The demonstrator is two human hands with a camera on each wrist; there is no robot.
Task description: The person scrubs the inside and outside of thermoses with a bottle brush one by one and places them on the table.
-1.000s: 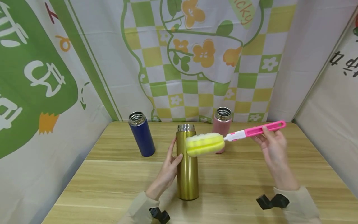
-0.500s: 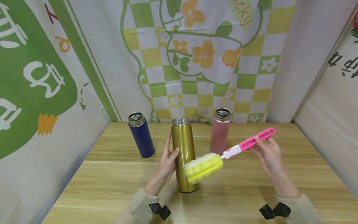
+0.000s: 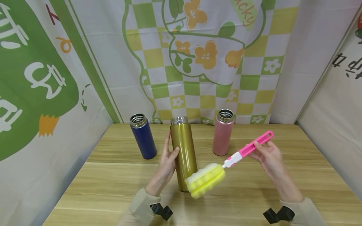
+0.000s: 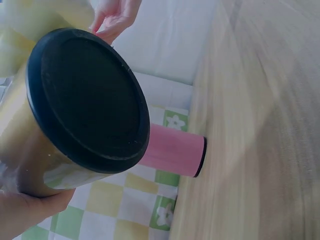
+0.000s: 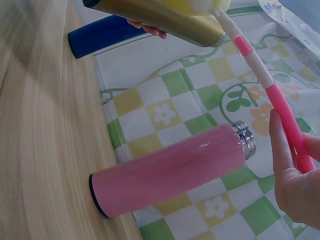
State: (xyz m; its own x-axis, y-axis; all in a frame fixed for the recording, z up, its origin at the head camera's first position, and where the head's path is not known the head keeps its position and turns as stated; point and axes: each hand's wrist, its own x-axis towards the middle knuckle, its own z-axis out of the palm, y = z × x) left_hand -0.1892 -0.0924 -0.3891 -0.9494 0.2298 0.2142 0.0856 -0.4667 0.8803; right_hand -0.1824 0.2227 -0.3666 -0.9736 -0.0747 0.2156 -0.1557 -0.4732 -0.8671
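Observation:
My left hand (image 3: pixel 167 163) grips a gold thermos bottle (image 3: pixel 182 147) around its left side, thumb across the front. The bottle has no lid, its bare steel neck tilts a little to the left, and its black base (image 4: pixel 92 100) faces the left wrist camera, raised from the table. Between thumb and fingers my right hand (image 3: pixel 268 160) holds a bottle brush by its pink handle (image 3: pixel 255 144). The brush slants down to the left, and its yellow and white sponge head (image 3: pixel 206 180) overlaps the lower right of the gold bottle in the head view.
Toward the back left stands an open blue bottle (image 3: pixel 143 139). An open pink bottle (image 3: pixel 222 136) stands at the back right, between the gold bottle and the right hand. Behind the wooden table (image 3: pixel 113 188) hangs a checked curtain (image 3: pixel 192 102).
The gold bottle has risen and shifted left, its top now leaning left. The brush has swung down, its sponge head dropping from the bottle's upper part to its lower end; the right hand moved slightly left.

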